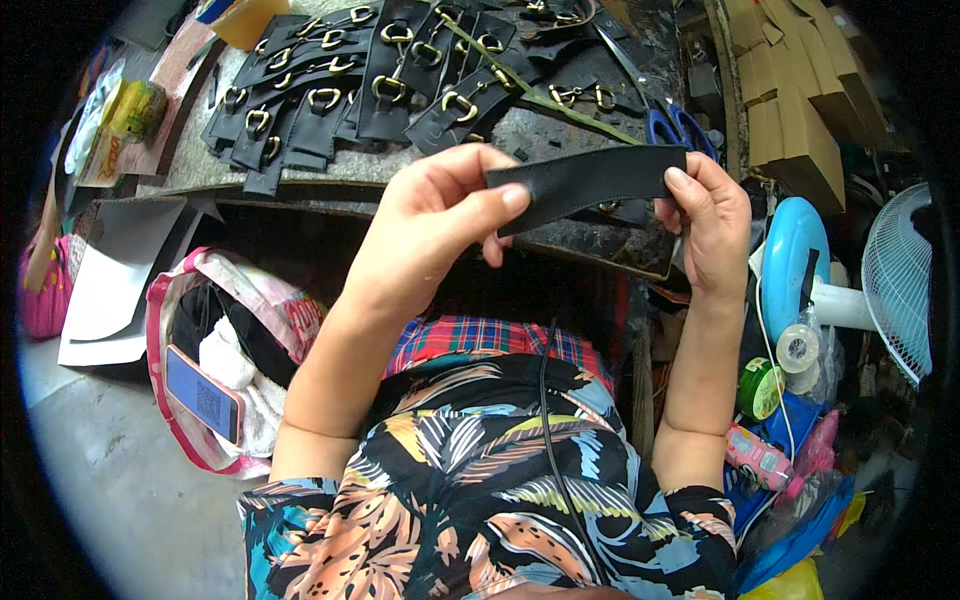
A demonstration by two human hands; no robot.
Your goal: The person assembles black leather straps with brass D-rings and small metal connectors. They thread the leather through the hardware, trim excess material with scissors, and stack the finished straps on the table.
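Observation:
Both of my hands hold one black leather strap [590, 180] stretched flat in front of me, above the near edge of the worktable [350, 165]. My left hand [440, 215] pinches its left end between thumb and fingers. Its right end is gripped by my right hand [712, 222], fingers curled round it. Beyond the strap, several finished black straps with gold buckles [330, 85] lie spread in rows on the tabletop.
Blue-handled scissors [680, 128] lie at the table's right. Cardboard boxes [800, 90] stand far right, above a blue fan [860, 280]. Tape rolls [790, 360] sit below it. An open bag [215, 340] with a phone [203, 392] rests on the floor, left.

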